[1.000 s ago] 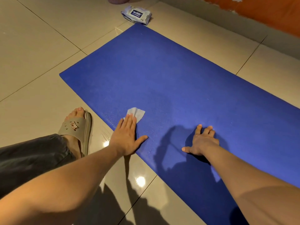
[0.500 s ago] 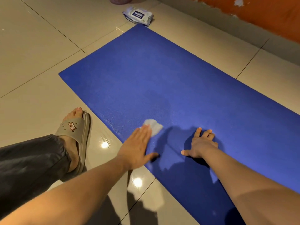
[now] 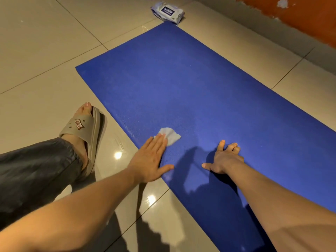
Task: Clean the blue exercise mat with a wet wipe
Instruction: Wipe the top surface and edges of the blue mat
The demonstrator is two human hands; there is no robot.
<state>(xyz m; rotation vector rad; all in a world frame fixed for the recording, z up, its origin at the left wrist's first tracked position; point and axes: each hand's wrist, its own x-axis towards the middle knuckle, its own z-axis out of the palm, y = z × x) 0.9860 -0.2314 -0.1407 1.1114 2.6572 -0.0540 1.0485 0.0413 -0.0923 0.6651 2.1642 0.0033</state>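
Head view: the blue exercise mat [image 3: 200, 84] runs lengthwise from the far wipes pack [image 3: 167, 11] to lower right, cut off by the frame. With straight fingers the left hand [image 3: 151, 160] presses the wet wipe [image 3: 171, 136] near the mat's near edge, half hiding it; the right hand [image 3: 224, 159] braces on the mat beside, empty.

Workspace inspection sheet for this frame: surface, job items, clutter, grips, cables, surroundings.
Surface: blue mat flat on tiled floor.
Job's things: wet wipe on the mat near its edge.
Clutter: wipes pack on the floor past the mat's far corner; slipper on a foot beside the mat.
Grips: left hand presses flat on the wipe; right hand braced on the mat, holding nothing.
Cables: nothing seen.
Surroundings: orange wall with grey base.
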